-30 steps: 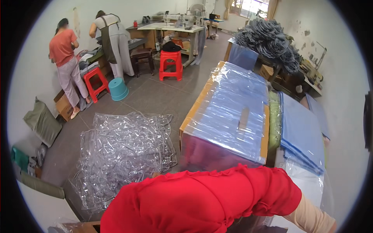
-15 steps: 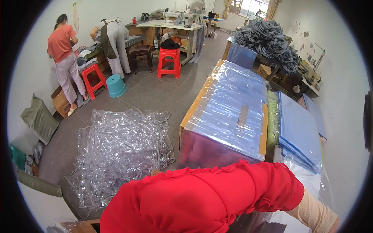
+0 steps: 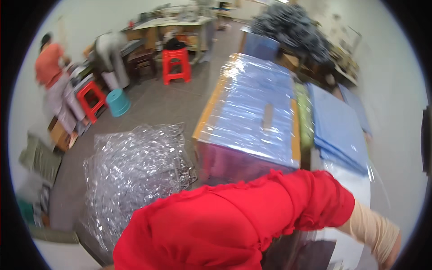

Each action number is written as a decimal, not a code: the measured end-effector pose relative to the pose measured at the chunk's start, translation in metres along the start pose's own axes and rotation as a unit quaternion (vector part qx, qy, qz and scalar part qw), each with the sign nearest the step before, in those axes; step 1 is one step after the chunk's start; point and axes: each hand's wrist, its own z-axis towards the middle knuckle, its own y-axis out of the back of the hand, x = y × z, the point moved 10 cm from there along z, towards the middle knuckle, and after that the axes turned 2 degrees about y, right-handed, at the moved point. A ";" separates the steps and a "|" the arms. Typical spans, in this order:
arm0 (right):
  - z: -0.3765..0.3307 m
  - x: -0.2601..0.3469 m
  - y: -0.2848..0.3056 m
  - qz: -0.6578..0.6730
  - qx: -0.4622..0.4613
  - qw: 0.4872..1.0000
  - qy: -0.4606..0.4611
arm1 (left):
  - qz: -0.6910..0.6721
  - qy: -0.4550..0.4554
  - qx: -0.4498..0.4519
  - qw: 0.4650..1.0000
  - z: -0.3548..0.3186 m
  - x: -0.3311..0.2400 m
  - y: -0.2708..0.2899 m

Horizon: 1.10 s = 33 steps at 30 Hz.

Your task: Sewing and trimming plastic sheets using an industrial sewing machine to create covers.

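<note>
Arm [image 3: 252, 207] bent, out to R w/ wrist [image 3: 394, 255] lowered.

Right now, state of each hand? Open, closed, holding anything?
Left hand: not in view, cannot be told.
Right hand: not in view, cannot be told. The wearer's one visible arm, in a red sleeve, is cut off lower right before any fingers show.

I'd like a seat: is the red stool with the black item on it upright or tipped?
Upright: the red plastic stool stands legs down on the floor, the black item on top.
</note>
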 end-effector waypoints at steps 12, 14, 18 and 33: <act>-0.093 0.002 0.033 0.096 0.022 0.982 -0.162 | -0.026 0.024 0.253 0.967 -0.003 0.115 -0.256; -0.103 -0.005 0.050 0.104 0.016 0.978 -0.178 | -0.087 0.032 0.262 0.961 -0.010 0.109 -0.286; -0.112 -0.009 0.062 0.128 -0.009 0.967 -0.221 | -0.148 0.070 0.280 0.946 -0.021 0.108 -0.314; -0.118 -0.027 0.060 0.145 0.008 0.956 -0.257 | -0.236 0.089 0.341 0.906 -0.049 0.122 -0.368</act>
